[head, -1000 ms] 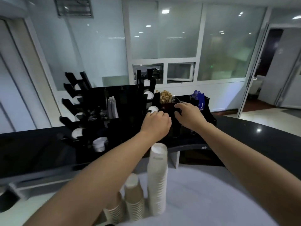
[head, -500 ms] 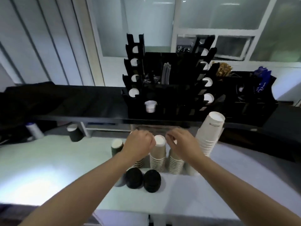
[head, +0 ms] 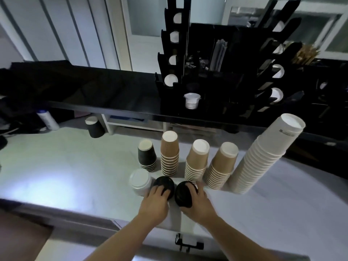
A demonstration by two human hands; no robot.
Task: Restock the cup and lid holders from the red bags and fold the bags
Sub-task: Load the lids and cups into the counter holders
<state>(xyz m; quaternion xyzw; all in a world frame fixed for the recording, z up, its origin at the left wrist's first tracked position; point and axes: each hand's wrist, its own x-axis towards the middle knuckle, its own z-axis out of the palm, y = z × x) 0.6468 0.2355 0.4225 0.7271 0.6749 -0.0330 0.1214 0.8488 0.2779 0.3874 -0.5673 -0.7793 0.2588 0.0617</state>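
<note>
On the pale worktop (head: 56,166), the left hand (head: 155,201) curls over one round black lid stack (head: 163,183); the right hand (head: 197,203) grips another (head: 183,194). Ribbed brown cups (head: 169,153) stand upside-down just behind.

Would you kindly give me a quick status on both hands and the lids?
Left hand grips left black lid stack. Right hand grips right black lid stack. White lid stack sits close beside; cup stacks just behind.
</note>
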